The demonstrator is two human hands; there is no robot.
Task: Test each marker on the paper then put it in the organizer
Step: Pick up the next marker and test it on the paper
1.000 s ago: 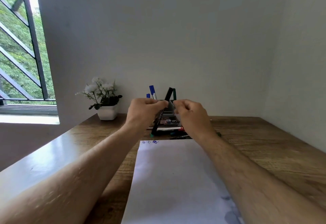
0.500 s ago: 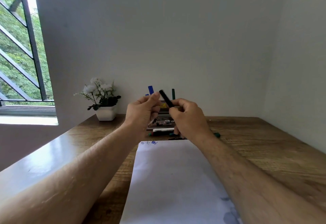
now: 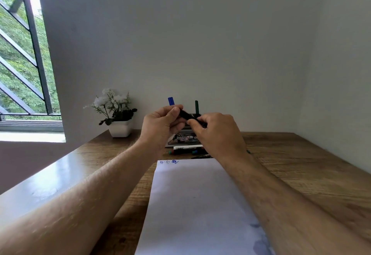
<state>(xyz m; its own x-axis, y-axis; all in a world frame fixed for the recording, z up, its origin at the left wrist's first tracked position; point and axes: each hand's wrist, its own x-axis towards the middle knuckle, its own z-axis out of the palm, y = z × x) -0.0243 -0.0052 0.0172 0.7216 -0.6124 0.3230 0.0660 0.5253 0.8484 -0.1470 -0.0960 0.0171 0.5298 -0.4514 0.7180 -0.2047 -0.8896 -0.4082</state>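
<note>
Both hands hold one black marker level in the air above the far end of the white paper. My left hand pinches its left end between thumb and fingers. My right hand grips the rest of it with curled fingers. Behind the hands stands the organizer, mostly hidden, with a blue marker and a dark green marker sticking up from it. A few small blue scribbles mark the paper's top left corner.
Several loose markers lie on the wooden desk between the organizer and the paper. A white pot of white flowers stands at the back left by the wall. The window is on the left.
The black marker went from steeply tilted to nearly level between the hands. The hands have risen slightly and my left hand now pinches the marker's end.
</note>
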